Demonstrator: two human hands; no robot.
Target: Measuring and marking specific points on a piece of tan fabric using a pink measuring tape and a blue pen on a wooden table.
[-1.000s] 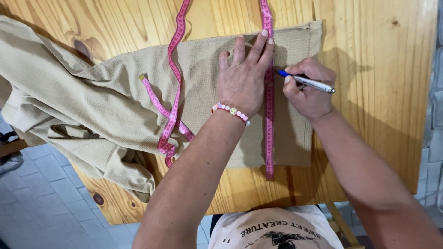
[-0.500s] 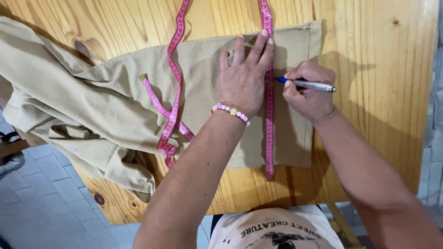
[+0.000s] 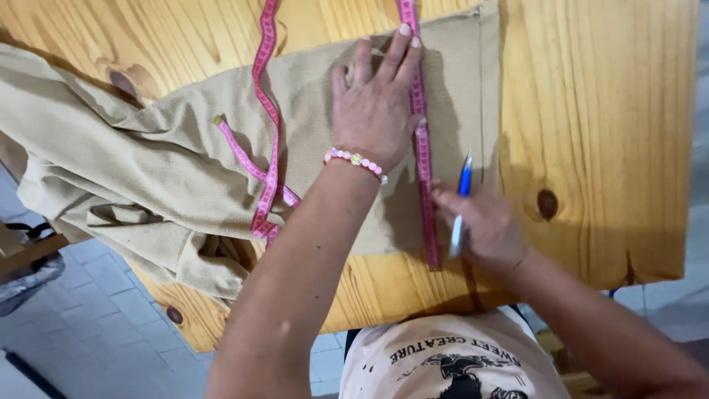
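A tan cloth (image 3: 148,177) lies across a wooden table (image 3: 598,133). A pink measuring tape (image 3: 422,148) runs straight down the cloth's right part, and its other length (image 3: 267,125) loops over the middle. My left hand (image 3: 377,103), with a bead bracelet at the wrist, lies flat on the cloth, its fingers pressing against the straight tape. My right hand (image 3: 480,225) holds a blue and white pen (image 3: 461,203) near the tape's lower end, close to the cloth's near edge.
The cloth's bunched left part hangs over the table's left edge above a grey tiled floor (image 3: 81,325). Bare wood lies to the right of the cloth. A dark knot (image 3: 547,204) marks the tabletop near my right hand.
My right hand has moved with the pen down along the tape toward the near edge of the cloth. My left hand stays pressed on the cloth.
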